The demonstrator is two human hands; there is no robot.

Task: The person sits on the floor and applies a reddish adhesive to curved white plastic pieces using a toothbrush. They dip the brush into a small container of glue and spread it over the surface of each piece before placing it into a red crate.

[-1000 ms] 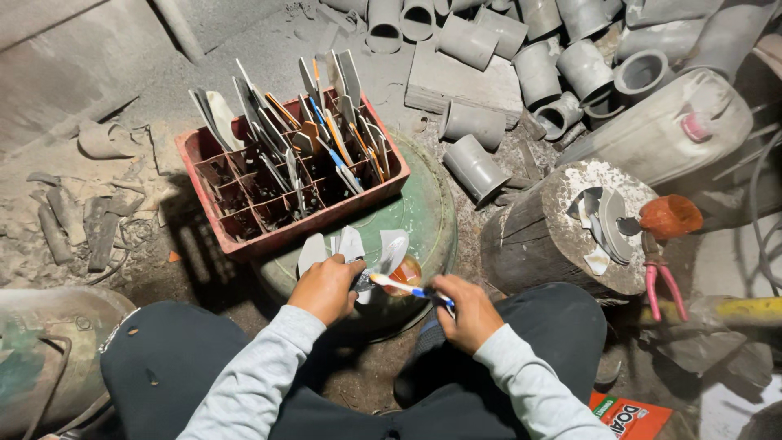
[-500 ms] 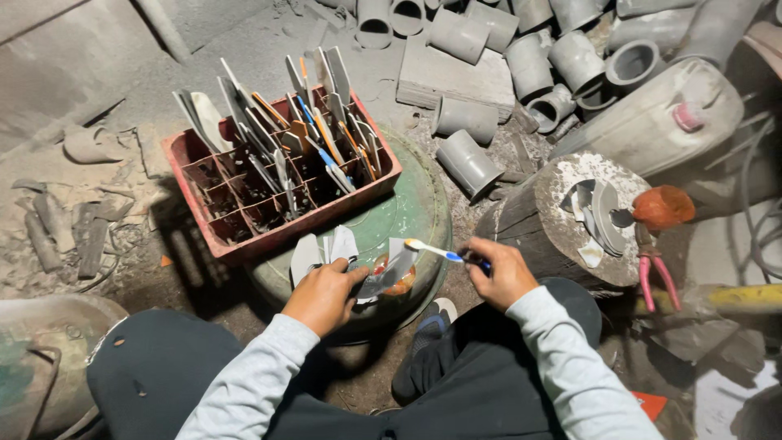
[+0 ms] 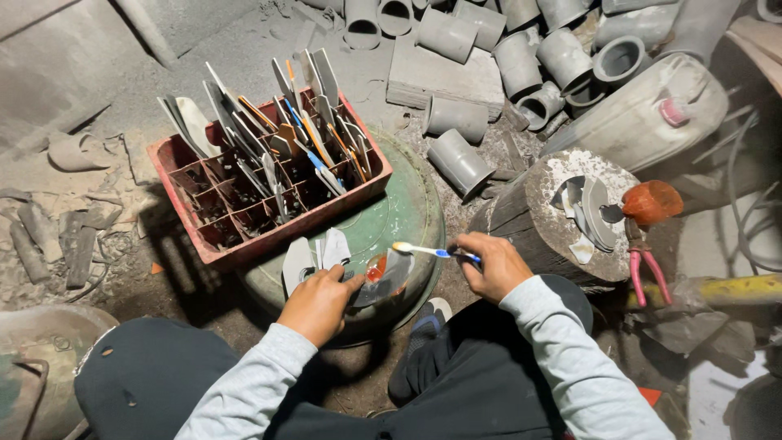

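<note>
1. The left hand is clamped on a grey curved blade piece, held over the near rim of a green round drum.
2. The right hand is closed on a blue-handled toothbrush, its bristles just above the piece.
3. Behind, a red compartment crate holds upright blades.
4. Far right, grey pipe sections lie heaped beyond a wooden stump.

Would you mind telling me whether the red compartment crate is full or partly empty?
Partly empty. The red crate has flat blades and tools standing in its rear cells, while several front cells show dark and bare.
</note>
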